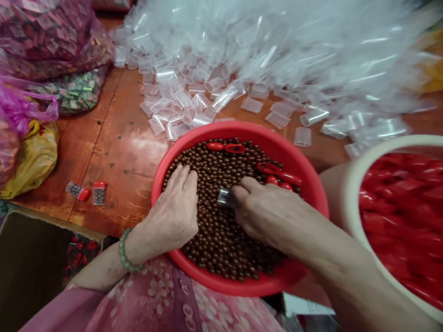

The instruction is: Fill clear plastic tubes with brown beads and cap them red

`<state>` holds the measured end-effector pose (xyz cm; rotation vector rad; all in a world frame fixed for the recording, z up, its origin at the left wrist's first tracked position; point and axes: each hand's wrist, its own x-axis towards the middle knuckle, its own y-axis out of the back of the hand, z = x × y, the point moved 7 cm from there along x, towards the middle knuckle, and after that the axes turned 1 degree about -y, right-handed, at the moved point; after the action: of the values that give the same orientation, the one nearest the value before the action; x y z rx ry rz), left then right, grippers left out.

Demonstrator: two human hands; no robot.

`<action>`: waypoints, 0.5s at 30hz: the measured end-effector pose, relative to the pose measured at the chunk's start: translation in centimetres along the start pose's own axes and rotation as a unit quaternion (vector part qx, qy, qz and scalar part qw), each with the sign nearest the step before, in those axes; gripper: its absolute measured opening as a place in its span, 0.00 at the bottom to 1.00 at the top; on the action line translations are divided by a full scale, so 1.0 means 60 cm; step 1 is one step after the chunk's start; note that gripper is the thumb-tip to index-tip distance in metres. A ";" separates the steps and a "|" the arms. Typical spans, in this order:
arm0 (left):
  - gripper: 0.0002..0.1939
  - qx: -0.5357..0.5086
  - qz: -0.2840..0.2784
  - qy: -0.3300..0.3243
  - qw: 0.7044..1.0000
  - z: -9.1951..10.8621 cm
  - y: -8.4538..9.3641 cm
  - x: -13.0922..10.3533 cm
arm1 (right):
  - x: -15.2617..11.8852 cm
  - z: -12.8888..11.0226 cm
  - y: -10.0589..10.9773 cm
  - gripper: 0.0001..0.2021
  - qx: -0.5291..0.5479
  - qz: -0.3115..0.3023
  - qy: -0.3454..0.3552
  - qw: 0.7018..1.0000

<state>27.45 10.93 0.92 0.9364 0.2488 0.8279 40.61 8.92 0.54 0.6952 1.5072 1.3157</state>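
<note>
Soft, dim light glints off the clear sleeves [270,60], blurred toward the top.

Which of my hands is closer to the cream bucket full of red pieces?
Your right. The right hand is in the red bowl, on the side toward the cream bucket; the left hand is on the bowl's opposite side.

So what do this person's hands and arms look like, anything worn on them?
The left hand wears no glove; round its wrist sits a bracelet of round, pale green beads. Further up, plain mauve-pink cloth, apparently a sleeve, covers the arm. The right hand is ungloved too, with nothing on its wrist and no sleeve on the part of the arm in view.
</note>
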 end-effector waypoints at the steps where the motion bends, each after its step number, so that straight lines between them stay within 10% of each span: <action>1: 0.25 0.003 -0.011 0.004 1.000 -0.003 -0.005 0.002 | 0.006 -0.006 0.001 0.07 -0.007 -0.011 0.003 1.000; 9: 0.25 -0.029 -0.073 0.030 0.996 -0.011 -0.028 0.014 | 0.070 -0.034 -0.029 0.12 0.181 -0.063 0.032 0.981; 15: 0.25 -0.163 -0.053 0.120 0.978 -0.031 -0.009 0.018 | 0.067 -0.008 -0.026 0.08 0.417 0.013 0.026 0.908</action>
<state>27.49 12.71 -0.44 0.5101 0.3570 0.8524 39.03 11.94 -2.18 1.2147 2.1174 0.6550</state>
